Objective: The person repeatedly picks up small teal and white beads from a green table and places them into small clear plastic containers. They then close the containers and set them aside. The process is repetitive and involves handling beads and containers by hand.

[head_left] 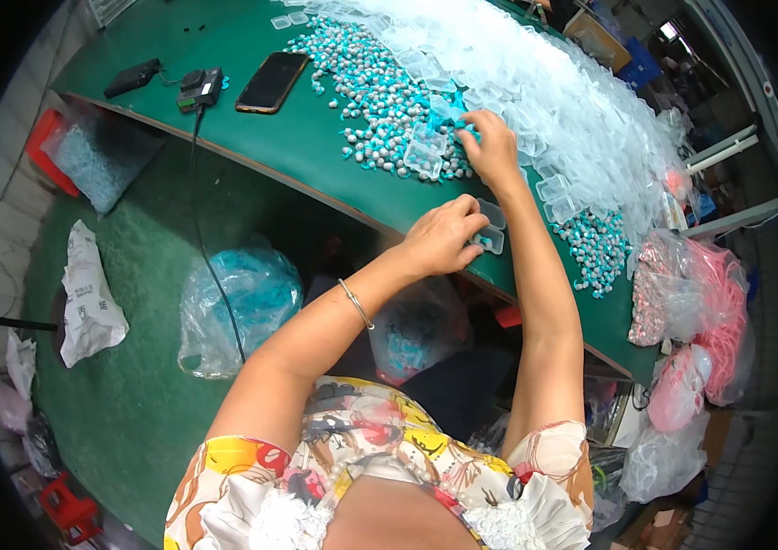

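Observation:
My left hand (449, 234) is closed on a small clear plastic box (492, 240) at the table's near edge. The box's lid stands open, and a bit of turquoise shows inside it beside my fingertips. My right hand (493, 151) reaches over the pile of small turquoise and silver-grey pieces (371, 110), its thumb and forefinger bent and apart. Beside those fingertips lies a brighter turquoise clump (445, 112); whether they touch it is hard to tell. Another clear box (425, 154) rests on the pile, left of my right hand.
A big heap of clear boxes (536, 82) covers the far side of the green table (252, 137). A phone (271, 82) and a small black device with a cable (199, 89) lie at left. More pieces (593, 252) and pink cord bundles (723, 312) are at right; bags (238, 307) stand below.

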`<control>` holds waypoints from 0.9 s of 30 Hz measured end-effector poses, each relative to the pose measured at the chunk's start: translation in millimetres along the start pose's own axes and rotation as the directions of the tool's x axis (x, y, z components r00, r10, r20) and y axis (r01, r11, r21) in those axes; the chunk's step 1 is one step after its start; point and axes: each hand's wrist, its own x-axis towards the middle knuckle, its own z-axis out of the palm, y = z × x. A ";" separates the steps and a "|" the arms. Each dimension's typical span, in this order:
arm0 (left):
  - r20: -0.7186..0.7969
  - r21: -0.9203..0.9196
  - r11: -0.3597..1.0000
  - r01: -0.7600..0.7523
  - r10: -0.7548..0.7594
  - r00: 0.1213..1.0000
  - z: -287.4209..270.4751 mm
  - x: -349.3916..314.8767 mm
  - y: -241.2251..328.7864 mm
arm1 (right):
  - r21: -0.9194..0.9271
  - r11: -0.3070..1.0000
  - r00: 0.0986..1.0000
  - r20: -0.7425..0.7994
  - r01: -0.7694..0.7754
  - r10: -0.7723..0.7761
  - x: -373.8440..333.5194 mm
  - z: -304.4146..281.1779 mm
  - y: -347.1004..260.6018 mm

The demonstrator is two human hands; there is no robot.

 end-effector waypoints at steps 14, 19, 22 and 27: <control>0.028 -0.021 0.997 0.072 -0.071 0.997 -1.6 2.8 1.8 | 0.273 0.930 0.950 0.261 -0.244 0.172 -119.7 -103.0 -32.9; -0.016 -0.044 0.998 0.041 -0.042 0.999 0.8 3.7 0.4 | 0.131 0.988 0.975 0.218 -0.082 0.052 -126.4 -94.8 -35.3; 0.000 -0.029 0.999 0.042 -0.042 0.999 0.6 2.9 -0.1 | 0.112 0.993 0.990 0.143 -0.032 0.015 -128.6 -94.4 -40.3; 0.007 -0.012 1.000 0.026 -0.026 1.000 -0.1 2.3 -0.3 | 0.058 0.996 0.992 0.109 -0.063 0.057 -132.4 -97.3 -30.0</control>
